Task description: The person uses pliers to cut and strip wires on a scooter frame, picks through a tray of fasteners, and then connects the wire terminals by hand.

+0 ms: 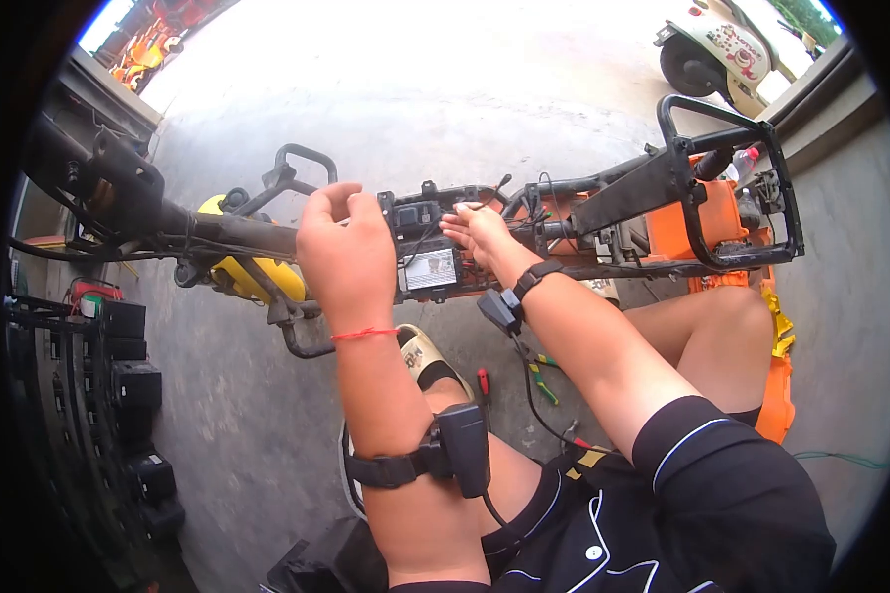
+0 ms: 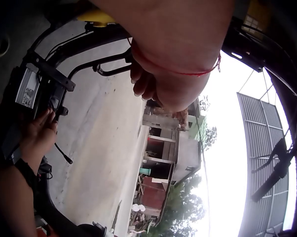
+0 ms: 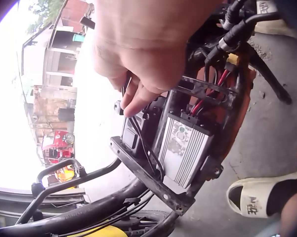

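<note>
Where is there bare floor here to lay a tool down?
Bare concrete lies beyond the frame, up to the parked scooter, and between the batteries and the sandal. It is crowded at the controller, where the left hand and right hand work among wires, and by the screwdriver and pliers beside the sandal.

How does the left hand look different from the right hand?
The left hand wears a red string at its wrist; the right hand wears a black band. The left hand shows its back, fingers curled beside the frame; the right hand's fingertips reach a black wire. Both are bare.
</note>
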{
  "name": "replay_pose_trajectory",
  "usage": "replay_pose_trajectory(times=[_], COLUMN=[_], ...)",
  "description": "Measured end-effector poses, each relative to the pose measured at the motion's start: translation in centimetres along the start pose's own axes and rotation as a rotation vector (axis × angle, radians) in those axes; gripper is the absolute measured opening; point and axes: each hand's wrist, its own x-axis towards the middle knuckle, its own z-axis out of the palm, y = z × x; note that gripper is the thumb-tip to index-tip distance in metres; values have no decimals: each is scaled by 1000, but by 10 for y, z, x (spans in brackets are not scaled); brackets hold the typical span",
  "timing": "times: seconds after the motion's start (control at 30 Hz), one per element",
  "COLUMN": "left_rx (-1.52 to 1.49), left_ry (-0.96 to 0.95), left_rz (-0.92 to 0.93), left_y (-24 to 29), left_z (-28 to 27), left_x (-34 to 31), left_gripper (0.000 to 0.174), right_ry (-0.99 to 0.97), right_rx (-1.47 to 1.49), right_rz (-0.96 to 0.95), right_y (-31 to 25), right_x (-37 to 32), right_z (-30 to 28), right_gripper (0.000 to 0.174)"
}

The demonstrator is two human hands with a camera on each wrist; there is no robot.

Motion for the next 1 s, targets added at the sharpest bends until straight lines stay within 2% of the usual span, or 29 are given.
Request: replay_pose_trajectory(times=[0.1,0.2,0.27,0.33,0.4,0.47,0.5,0.57,0.7,0.73,0.8,0.93,1.0], left_rx=[9,35,74,55,32,-1,29,59,34,30,26,9,17], left_ry=[-27,-27,-27,-26,-23,-15,-6,2,-17,-21,-24,-56,-56], left_rz=[-9,-5,-3,-11,-6,2,-3,-9,-17,-22,-18,-4,7], left_y=[3,2,-2,-5,-10,-10,-9,-7,-7,-7,-5,-2,-3], left_z=[2,5,4,5,3,0,-2,-4,-4,-3,-2,1,5], left_x=[0,2,4,7,9,11,11,11,8,8,5,3,1], left_gripper=[24,24,24,24,24,24,24,24,24,24,24,24,24], right_ry=[-134,-230,-219,-193,13,95,97,161,239,242,272,224,203], right_rx=[-67,9,7,-91,-225,-435,-434,-479,-598,-599,-410,-187,-109], right_rz=[-62,-64,-69,-131,-122,-99,-102,9,102,94,102,183,161], right_y=[2,0,1,-3,-13,-24,-24,-18,-12,-8,-2,11,18], right_x=[13,20,25,31,31,16,15,11,-17,-24,-32,-43,-53], right_z=[11,22,28,25,13,-4,-13,-27,-41,-42,-47,-55,-55], right_gripper=[15,13,13,14,17,17,17,18,14,14,14,16,18])
